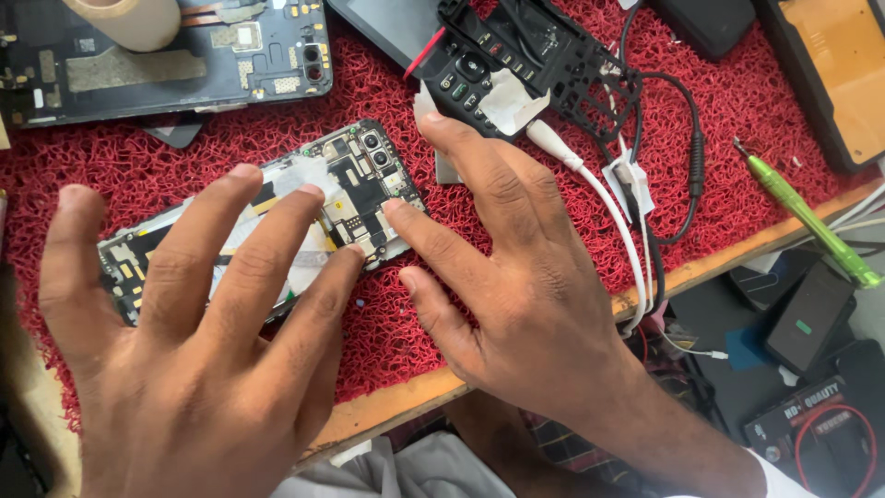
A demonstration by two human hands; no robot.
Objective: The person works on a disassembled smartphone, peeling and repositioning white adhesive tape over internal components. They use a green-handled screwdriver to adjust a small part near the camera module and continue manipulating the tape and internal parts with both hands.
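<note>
2 hands, left [198, 369], right [516, 277], fingers spread (gripping nothing), fingertips resting on opened phone [355, 189], red mat [737, 120]

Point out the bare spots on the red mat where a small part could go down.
Bare red mat lies between the black cable and the green screwdriver, and below the opened phone near the wooden edge. The top, around the keypad phone, is crowded.
</note>
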